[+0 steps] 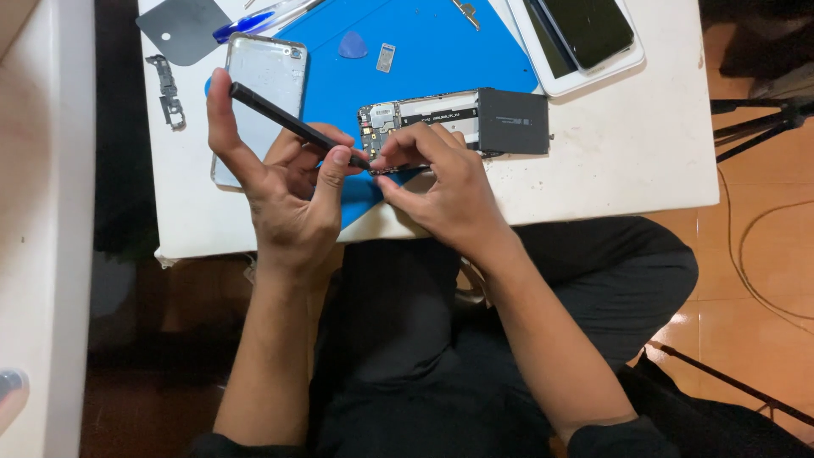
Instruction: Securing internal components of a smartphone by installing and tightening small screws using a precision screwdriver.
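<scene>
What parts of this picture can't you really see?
- Tip of the thin black tool: head view, hidden between the left hand and right hand.
- Near end of the opened phone body: covered by the fingers.
- Tiny circuit parts: too small to tell.
- Dark-screened phone on the white tray: cut off by the top edge.
- Blue pen: also cut off there.

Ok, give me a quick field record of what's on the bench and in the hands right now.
left hand: grips black tool, tip at phone's near edge
right hand: steadies opened phone, fingertips at the tool tip
phone: lies on blue mat, board exposed, black battery at its right end
back cover: lies left of phone
pick: blue, on mat
far right: white tray with dark phone
</scene>
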